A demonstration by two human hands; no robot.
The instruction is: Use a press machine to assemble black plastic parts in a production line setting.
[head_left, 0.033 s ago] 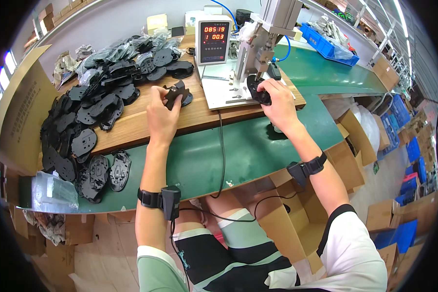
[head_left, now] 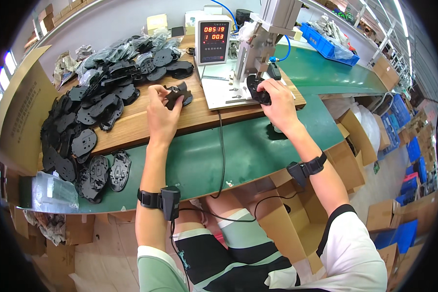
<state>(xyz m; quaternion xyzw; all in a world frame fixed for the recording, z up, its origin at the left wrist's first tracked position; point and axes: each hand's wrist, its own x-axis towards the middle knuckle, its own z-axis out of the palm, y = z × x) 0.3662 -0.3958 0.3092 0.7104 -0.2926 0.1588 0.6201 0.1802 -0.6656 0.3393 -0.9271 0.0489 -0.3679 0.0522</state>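
Note:
My left hand (head_left: 163, 111) is closed, pinching a dark plastic part (head_left: 173, 100) above the wooden board (head_left: 131, 132). Just behind that part lies another black plastic piece (head_left: 188, 99). My right hand (head_left: 280, 101) is closed on a black oval plastic shell (head_left: 254, 88), which sits on the white base plate (head_left: 219, 95) of a bench press. The metal press head (head_left: 262, 61) stands over this shell; whether it touches is hard to make out. My right fingers hide the shell's right side.
A heap of black plastic shells (head_left: 104, 107), some in clear bags, covers the left of the board. A display box (head_left: 213, 41) with red digits stands beside the press. A cable (head_left: 223, 155) crosses the green bench (head_left: 194, 165). An open cardboard box (head_left: 282, 224) stands below.

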